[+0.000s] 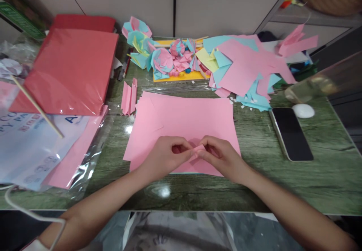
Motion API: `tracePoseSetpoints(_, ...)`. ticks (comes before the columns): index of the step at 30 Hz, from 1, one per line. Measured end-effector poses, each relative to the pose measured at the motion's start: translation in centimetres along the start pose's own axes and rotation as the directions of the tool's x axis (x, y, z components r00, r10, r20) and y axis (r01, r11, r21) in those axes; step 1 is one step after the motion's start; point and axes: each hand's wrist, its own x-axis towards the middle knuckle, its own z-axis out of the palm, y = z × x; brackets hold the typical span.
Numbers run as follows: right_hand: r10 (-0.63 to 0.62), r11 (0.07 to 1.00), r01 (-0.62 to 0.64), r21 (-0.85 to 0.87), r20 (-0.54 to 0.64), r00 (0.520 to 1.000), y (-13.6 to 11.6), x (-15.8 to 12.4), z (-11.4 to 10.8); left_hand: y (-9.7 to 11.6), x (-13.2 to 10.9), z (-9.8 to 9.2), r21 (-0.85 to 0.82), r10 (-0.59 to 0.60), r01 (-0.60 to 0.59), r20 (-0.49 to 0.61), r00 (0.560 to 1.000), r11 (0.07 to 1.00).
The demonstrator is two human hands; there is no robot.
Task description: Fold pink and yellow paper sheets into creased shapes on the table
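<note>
My left hand and my right hand meet over a stack of pink paper sheets on the green table. Both hands pinch a small folded pink paper piece between their fingertips, just above the lower middle of the stack. Their fingers are curled closed round it. Most of the small piece is hidden by the fingers.
A black phone and a white oval object lie right. Pink and blue paper scraps and folded paper flowers lie behind. A red wrapped paper pack, a wooden stick and folded pink strips sit left.
</note>
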Motion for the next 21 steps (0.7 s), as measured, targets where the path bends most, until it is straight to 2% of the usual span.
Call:
tracePoseSetpoints(5,0.034,0.989,-0.036,0.143,0.018,0.999,0.3,0.3,0.1,-0.5,0.0,0.2,-0.060,0.063,-0.066,-0.051,0.997,0.996)
tracePoseSetpoints(9,0.025,0.994,-0.025,0.110,-0.001,1.000,0.4,0.7,0.2,-1.0,0.3,0.6,-0.053,0.110,-0.117,-0.119,0.987,0.992)
tracePoseSetpoints(13,-0.036,0.983,0.039,0.181,-0.021,0.999,0.2,0.7,0.3,-1.5,0.5,1.1,-0.039,0.172,-0.184,-0.203,0.964,0.982)
tracePoseSetpoints(14,-0.063,0.976,0.073,0.204,-0.056,0.996,0.0,0.7,0.3,-1.4,0.5,1.1,-0.025,0.200,-0.210,-0.213,0.956,0.977)
tracePoseSetpoints(18,-0.175,0.965,0.214,0.153,-0.229,0.957,-2.0,0.4,0.1,0.4,0.2,0.7,0.034,0.344,-0.348,-0.265,0.901,0.937)
tracePoseSetpoints(21,-0.209,0.939,0.272,0.210,-0.279,0.937,-5.1,0.2,-0.7,3.8,-0.1,-0.4,0.134,0.497,-0.481,-0.312,0.809,0.867)
